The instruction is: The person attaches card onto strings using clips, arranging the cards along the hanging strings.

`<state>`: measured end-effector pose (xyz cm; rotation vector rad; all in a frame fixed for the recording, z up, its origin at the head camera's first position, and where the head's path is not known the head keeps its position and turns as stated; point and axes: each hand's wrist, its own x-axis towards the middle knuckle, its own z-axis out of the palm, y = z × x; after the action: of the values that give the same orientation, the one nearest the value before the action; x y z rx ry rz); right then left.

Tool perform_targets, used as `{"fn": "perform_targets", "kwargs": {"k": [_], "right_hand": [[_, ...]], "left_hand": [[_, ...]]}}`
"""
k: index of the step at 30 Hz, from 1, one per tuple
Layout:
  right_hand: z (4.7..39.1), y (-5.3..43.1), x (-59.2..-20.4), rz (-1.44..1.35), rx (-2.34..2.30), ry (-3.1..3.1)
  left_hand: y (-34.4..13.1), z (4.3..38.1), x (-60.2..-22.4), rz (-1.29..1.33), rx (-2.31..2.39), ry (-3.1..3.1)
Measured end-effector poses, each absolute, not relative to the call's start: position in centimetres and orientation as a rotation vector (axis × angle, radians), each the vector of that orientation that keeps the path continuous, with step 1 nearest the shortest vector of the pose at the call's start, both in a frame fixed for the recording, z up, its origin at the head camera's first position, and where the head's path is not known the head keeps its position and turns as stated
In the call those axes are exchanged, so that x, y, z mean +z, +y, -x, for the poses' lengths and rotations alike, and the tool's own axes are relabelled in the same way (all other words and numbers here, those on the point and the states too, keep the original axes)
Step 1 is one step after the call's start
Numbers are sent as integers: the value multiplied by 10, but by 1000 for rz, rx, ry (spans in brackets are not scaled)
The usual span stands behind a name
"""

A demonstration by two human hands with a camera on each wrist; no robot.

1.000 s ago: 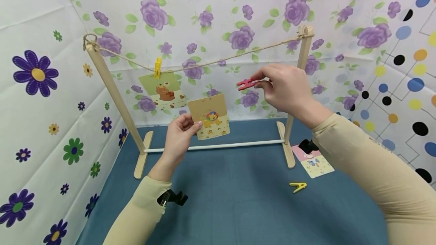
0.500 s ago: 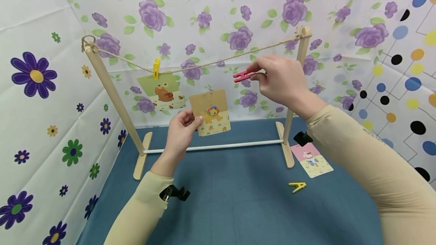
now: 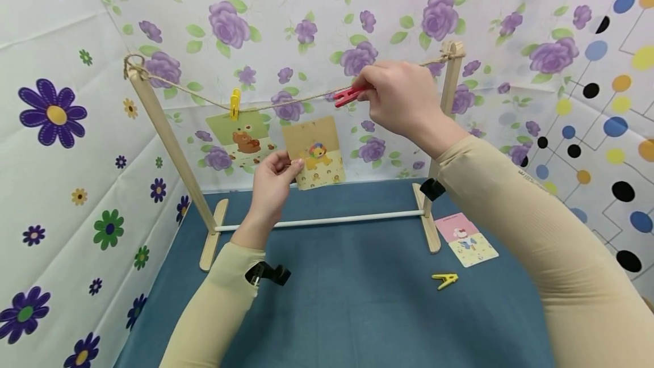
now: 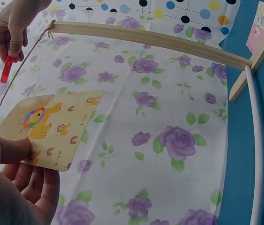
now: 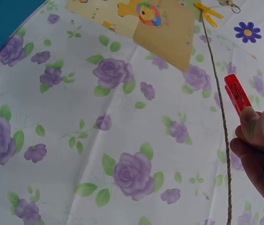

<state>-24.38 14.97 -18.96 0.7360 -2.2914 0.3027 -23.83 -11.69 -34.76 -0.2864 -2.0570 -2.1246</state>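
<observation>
We see the left hand (image 3: 271,186) nearly closed, pinching the lion card (image 3: 318,155) at its lower left side, thumb on the printed front and fingers behind. The card is upright, slightly tilted, and held just below the rope (image 5: 229,187). We find the right hand (image 3: 403,98) raised, its fingers drawn together around the rear of the red clothespin (image 3: 349,96), whose free end points leftward. In the right wrist view, a narrow gap shows between this clothespin and the rope.

To the left of the lion card, we see the bear card (image 3: 246,142) hanging from the rope by a yellow clothespin (image 3: 235,104). The rope sags between the left post (image 3: 171,146) and the right post (image 3: 451,84), with a white rod (image 3: 347,220) joining them low down. On the blue worktop (image 3: 347,300), we see a pink-and-yellow card (image 3: 466,239) beside the right post's foot and another yellow clip (image 3: 446,280) nearer us.
</observation>
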Motion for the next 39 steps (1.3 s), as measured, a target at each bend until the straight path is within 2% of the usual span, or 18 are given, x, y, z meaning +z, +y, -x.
{"fn": "perform_targets", "kwargs": {"k": [20,39], "right_hand": [[257,121,-160,-676,224,-2442],[263,105,-157,-689,89,-2509]], "left_hand": [[-110,251,-332,258,-2078,-2056],[-107,252,-327,252,-2070,-2005]]}}
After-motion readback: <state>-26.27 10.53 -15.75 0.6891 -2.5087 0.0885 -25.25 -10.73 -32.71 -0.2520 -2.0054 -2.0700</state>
